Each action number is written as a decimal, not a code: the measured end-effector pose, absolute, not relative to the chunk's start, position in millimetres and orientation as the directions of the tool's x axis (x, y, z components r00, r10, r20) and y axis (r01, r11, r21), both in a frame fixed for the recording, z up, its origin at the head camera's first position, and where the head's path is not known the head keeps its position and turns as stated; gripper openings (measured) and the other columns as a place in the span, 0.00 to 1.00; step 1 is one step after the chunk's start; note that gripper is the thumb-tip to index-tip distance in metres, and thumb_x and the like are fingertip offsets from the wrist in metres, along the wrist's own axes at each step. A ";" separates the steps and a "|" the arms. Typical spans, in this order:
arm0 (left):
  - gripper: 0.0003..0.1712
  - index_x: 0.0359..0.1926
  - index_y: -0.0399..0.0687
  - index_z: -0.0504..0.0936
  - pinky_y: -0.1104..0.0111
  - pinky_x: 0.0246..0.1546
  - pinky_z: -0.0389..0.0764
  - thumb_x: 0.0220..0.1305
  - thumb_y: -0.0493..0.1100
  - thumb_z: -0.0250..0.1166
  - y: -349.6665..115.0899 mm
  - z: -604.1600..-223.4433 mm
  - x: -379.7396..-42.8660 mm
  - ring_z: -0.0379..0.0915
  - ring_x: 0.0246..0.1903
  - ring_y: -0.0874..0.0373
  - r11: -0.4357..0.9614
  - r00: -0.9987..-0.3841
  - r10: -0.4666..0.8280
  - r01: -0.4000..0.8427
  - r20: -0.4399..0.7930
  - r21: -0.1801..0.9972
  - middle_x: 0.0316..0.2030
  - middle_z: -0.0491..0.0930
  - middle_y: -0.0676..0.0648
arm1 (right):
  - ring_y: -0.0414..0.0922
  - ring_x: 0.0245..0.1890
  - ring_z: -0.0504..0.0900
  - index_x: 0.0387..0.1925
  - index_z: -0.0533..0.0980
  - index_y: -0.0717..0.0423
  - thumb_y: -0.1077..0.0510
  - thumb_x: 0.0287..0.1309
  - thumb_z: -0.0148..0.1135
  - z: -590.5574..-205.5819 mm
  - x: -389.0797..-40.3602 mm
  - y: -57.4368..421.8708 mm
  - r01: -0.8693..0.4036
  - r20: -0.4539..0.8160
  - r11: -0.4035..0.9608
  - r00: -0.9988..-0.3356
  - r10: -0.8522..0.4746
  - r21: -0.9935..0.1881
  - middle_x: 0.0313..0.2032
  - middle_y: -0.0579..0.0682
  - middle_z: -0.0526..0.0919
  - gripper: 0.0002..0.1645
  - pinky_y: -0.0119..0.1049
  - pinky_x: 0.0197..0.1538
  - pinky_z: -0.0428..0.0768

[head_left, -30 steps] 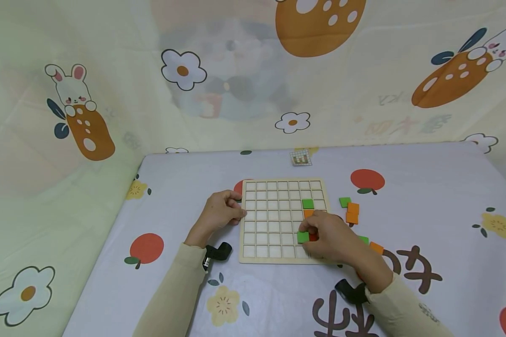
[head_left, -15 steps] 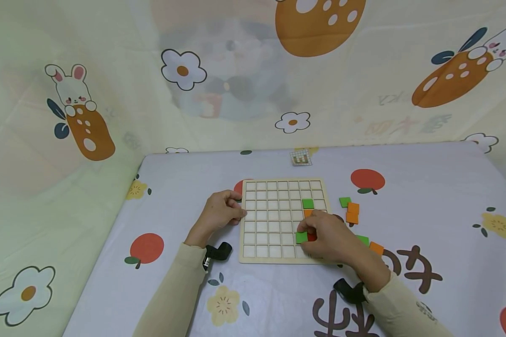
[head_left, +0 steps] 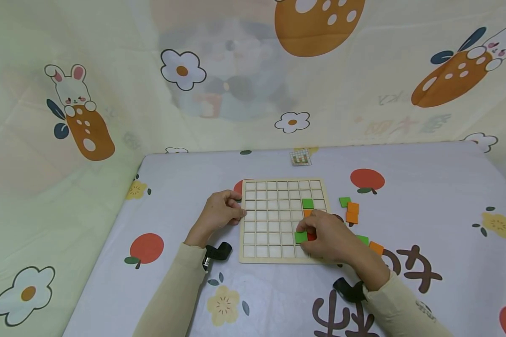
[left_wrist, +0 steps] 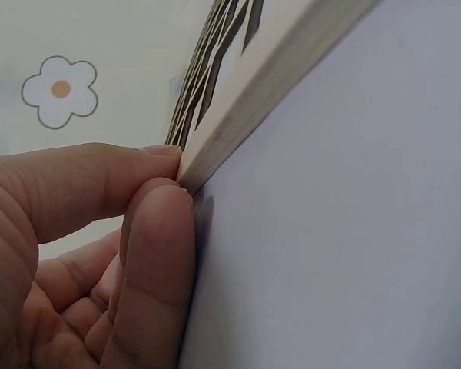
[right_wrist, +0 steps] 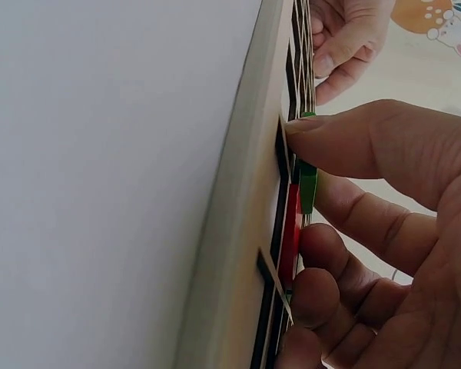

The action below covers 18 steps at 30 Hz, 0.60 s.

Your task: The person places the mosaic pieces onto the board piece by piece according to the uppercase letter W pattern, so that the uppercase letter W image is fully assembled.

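Head view: a pale fabric backdrop (head_left: pixel 130 28), lightly creased and printed with rabbits and flowers, hangs behind a smooth lavender-white tablecloth (head_left: pixel 426 187) with fruit and blossom motifs. On the cloth lies a board (head_left: pixel 274 260), flat light wood with raised strips ruling it into square cells. The left hand (head_left: pixel 219 212) pinches the board's left rim between thumb and finger. The right hand (head_left: pixel 335 241) bends over the board's right side, thumb and finger clamped on a held green tile (head_left: pixel 301 238). A thin card (head_left: pixel 301 157) with a printed grid lies beyond the board; the tiles are flat, smooth squares.

Compared with a second ago, the right hand and held green tile sit slightly farther left; the left hand and board have stayed put.

Among the board's cells, one toward the right contains an upper green tile (head_left: pixel 308 203); the next cell nearer contains an orange tile (head_left: pixel 308 213), partly covered by the right hand. A red tile (head_left: pixel 311 236) shows beside the held green tile, which sits higher in the right wrist view; whether it is seated I cannot tell. Loose tiles (head_left: pixel 352 218), green and orange, lie right of the board.
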<state>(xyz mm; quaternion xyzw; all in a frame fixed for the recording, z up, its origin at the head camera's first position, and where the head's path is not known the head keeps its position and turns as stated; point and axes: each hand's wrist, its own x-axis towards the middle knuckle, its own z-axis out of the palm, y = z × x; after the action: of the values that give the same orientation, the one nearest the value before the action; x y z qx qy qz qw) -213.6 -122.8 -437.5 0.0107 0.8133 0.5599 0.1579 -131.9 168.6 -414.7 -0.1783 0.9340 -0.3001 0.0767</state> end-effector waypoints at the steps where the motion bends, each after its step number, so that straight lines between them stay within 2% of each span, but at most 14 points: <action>1: 0.24 0.57 0.33 0.79 0.72 0.26 0.84 0.59 0.29 0.74 -122.8 -437.5 -213.5 0.81 0.25 0.59 0.372 -0.950 0.194 -0.158 -0.243 0.914 0.32 0.82 0.44 | 0.43 0.33 0.71 0.39 0.85 0.52 0.63 0.50 0.73 -414.7 -131.9 168.5 -0.288 -0.035 0.756 -0.924 -0.380 -0.588 0.31 0.45 0.74 0.12 0.35 0.33 0.70; 18: 0.24 0.57 0.33 0.80 0.72 0.26 0.84 0.60 0.29 0.74 -122.6 -438.6 -214.3 0.81 0.25 0.59 0.378 -0.950 0.192 -0.161 -0.247 0.912 0.33 0.82 0.44 | 0.43 0.33 0.71 0.40 0.85 0.51 0.62 0.51 0.75 -415.6 -132.6 168.6 -0.271 -0.055 0.761 -0.926 -0.373 -0.589 0.32 0.46 0.73 0.13 0.35 0.33 0.70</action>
<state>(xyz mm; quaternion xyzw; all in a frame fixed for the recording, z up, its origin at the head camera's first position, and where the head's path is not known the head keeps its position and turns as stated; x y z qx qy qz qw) -214.3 -122.6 -438.6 0.0094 0.8149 0.5576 0.1580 -132.6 168.6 -415.6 -0.1723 0.9346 -0.2993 0.0847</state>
